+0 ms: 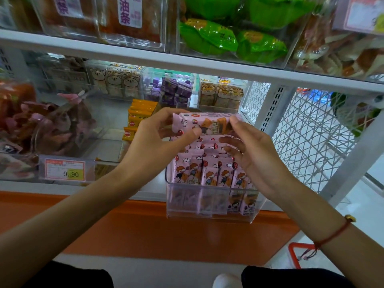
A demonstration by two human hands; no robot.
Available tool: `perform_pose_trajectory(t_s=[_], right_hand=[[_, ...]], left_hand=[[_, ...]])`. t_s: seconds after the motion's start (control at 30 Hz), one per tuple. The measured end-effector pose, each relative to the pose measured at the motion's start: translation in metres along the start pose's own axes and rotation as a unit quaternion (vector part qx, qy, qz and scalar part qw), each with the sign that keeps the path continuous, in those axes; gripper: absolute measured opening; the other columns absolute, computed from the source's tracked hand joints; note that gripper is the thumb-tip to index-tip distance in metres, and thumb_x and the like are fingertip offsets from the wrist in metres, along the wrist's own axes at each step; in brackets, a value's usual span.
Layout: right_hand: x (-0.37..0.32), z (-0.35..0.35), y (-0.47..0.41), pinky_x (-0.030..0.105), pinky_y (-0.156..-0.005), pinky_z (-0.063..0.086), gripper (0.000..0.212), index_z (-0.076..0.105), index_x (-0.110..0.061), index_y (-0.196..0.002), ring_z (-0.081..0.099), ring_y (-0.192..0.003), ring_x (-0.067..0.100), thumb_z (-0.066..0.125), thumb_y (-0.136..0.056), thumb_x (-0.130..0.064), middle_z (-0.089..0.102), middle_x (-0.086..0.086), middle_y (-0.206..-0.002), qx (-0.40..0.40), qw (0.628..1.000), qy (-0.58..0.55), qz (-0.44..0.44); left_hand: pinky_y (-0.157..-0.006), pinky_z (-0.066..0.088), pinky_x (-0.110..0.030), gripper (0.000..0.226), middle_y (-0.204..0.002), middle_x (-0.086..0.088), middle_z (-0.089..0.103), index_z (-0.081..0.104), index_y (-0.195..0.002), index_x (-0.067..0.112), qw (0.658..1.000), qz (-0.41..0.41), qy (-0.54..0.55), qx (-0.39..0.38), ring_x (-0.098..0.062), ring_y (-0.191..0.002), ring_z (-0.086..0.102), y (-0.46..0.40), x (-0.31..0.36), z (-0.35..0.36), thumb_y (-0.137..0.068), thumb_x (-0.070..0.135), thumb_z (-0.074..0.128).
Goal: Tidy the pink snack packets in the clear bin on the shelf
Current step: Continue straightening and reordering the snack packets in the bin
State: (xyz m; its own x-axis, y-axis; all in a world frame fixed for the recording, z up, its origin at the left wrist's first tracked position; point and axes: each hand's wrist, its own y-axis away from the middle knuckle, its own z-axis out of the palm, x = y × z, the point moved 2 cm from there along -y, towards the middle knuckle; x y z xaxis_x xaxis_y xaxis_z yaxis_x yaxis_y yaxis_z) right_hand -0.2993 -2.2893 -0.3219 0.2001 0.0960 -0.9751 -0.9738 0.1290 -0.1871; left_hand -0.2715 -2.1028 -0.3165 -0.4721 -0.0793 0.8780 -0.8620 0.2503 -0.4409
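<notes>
A clear bin [209,217] sits at the front edge of the lower shelf, jutting over it. Inside stand several pink snack packets [207,173] with cartoon children, upright in rows. Above the bin both hands hold a bunch of pink packets [209,123] lying sideways. My left hand [158,140] pinches the bunch at its left end, thumb on the front. My right hand [249,150] holds its right end, with the lower fingers spread over the packets in the bin.
Left of the bin are orange packets [137,119] and a bin with a 9.90 price tag [65,170]. Behind stand bins of purple packets [174,90] and animal-print packets [222,96]. The upper shelf [187,63] hangs above. A wire mesh panel [307,142] closes the right.
</notes>
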Motion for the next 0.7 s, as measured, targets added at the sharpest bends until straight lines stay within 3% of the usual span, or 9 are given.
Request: perform_pose_trajectory(t_s=[0.07, 0.13, 0.17, 0.23, 0.33, 0.43, 0.53, 0.6, 0.7], right_hand=[[0.004, 0.0, -0.004, 0.021, -0.077, 0.05, 0.043, 0.063, -0.02, -0.115, 0.066, -0.089, 0.008, 0.058, -0.08, -0.046, 0.071, -0.005, -0.097, 0.01, 0.996, 0.085, -0.014], [0.01, -0.002, -0.009, 0.014, -0.075, 0.049, 0.049, 0.049, -0.025, -0.131, 0.061, -0.095, 0.006, 0.058, -0.085, -0.044, 0.064, -0.008, -0.111, 0.023, 0.967, 0.248, -0.053], [0.014, -0.003, -0.011, 0.011, -0.079, 0.046, 0.052, 0.042, -0.025, -0.137, 0.057, -0.102, 0.006, 0.058, -0.089, -0.038, 0.058, -0.006, -0.12, 0.016, 0.938, 0.338, -0.074], [0.026, -0.005, -0.015, 0.019, -0.101, 0.036, 0.055, 0.033, -0.024, -0.144, 0.044, -0.123, 0.012, 0.054, -0.094, -0.032, 0.045, -0.002, -0.141, -0.032, 0.865, 0.49, -0.102], [0.038, -0.003, -0.016, 0.027, -0.11, 0.017, 0.048, 0.035, -0.028, -0.144, 0.027, -0.138, 0.013, 0.043, -0.098, -0.041, 0.032, -0.005, -0.152, -0.082, 0.773, 0.617, -0.121], [0.041, -0.003, -0.018, 0.032, -0.114, 0.015, 0.046, 0.037, -0.034, -0.143, 0.027, -0.139, 0.012, 0.034, -0.099, -0.046, 0.032, -0.007, -0.153, -0.09, 0.764, 0.628, -0.119], [0.041, -0.004, -0.019, 0.034, -0.116, 0.015, 0.047, 0.036, -0.035, -0.143, 0.025, -0.14, 0.011, 0.032, -0.098, -0.048, 0.031, -0.008, -0.153, -0.096, 0.764, 0.628, -0.113], [0.041, -0.004, -0.02, 0.034, -0.117, 0.016, 0.047, 0.037, -0.035, -0.143, 0.025, -0.14, 0.01, 0.033, -0.098, -0.048, 0.031, -0.009, -0.152, -0.098, 0.764, 0.627, -0.117], [0.042, -0.004, -0.021, 0.032, -0.115, 0.014, 0.045, 0.037, -0.036, -0.141, 0.026, -0.139, 0.009, 0.034, -0.098, -0.048, 0.033, -0.011, -0.151, -0.099, 0.764, 0.625, -0.128]], left_hand=[[-0.069, 0.052, -0.011, 0.014, -0.09, 0.013, 0.072, 0.06, -0.087, 0.03, 0.999, 0.025, -0.012, 0.024, 0.0, -0.086, 0.068, -0.001, 0.001, -0.004, -0.076, 0.033, 0.069], [-0.067, 0.048, -0.005, 0.013, -0.088, 0.015, 0.069, 0.06, -0.09, 0.028, 0.995, 0.056, -0.042, 0.07, 0.006, -0.084, 0.066, -0.006, 0.003, -0.009, -0.082, 0.023, 0.069], [-0.067, 0.046, -0.002, 0.016, -0.089, 0.017, 0.067, 0.059, -0.094, 0.027, 0.992, 0.069, -0.056, 0.09, 0.01, -0.084, 0.064, -0.011, 0.003, -0.01, -0.083, 0.019, 0.069], [-0.065, 0.045, -0.001, 0.023, -0.091, 0.019, 0.063, 0.057, -0.101, 0.024, 0.987, 0.081, -0.09, 0.106, 0.013, -0.083, 0.062, -0.025, 0.001, -0.012, -0.084, 0.016, 0.069], [-0.062, 0.051, -0.01, 0.034, -0.098, 0.01, 0.064, 0.058, -0.113, 0.019, 0.98, 0.066, -0.167, 0.089, 0.0, -0.083, 0.063, -0.055, -0.009, -0.008, -0.082, 0.021, 0.072], [-0.067, 0.049, -0.016, 0.039, -0.102, 0.003, 0.065, 0.061, -0.113, 0.014, 0.969, 0.064, -0.23, 0.059, -0.007, -0.083, 0.062, -0.084, -0.02, 0.001, -0.079, 0.03, 0.075], [-0.066, 0.047, -0.018, 0.042, -0.098, 0.003, 0.063, 0.062, -0.113, 0.015, 0.952, 0.07, -0.295, 0.029, -0.003, -0.078, 0.058, -0.105, -0.029, 0.011, -0.078, 0.035, 0.076], [-0.076, 0.052, -0.03, 0.042, -0.106, -0.003, 0.066, 0.062, -0.114, 0.014, 0.935, 0.074, -0.348, 0.001, -0.016, -0.09, 0.062, -0.116, -0.035, 0.017, -0.079, 0.033, 0.075], [-0.082, 0.051, -0.033, 0.04, -0.112, -0.006, 0.067, 0.062, -0.115, 0.014, 0.902, 0.086, -0.419, -0.055, -0.024, -0.095, 0.064, -0.131, -0.043, 0.019, -0.082, 0.034, 0.073]])
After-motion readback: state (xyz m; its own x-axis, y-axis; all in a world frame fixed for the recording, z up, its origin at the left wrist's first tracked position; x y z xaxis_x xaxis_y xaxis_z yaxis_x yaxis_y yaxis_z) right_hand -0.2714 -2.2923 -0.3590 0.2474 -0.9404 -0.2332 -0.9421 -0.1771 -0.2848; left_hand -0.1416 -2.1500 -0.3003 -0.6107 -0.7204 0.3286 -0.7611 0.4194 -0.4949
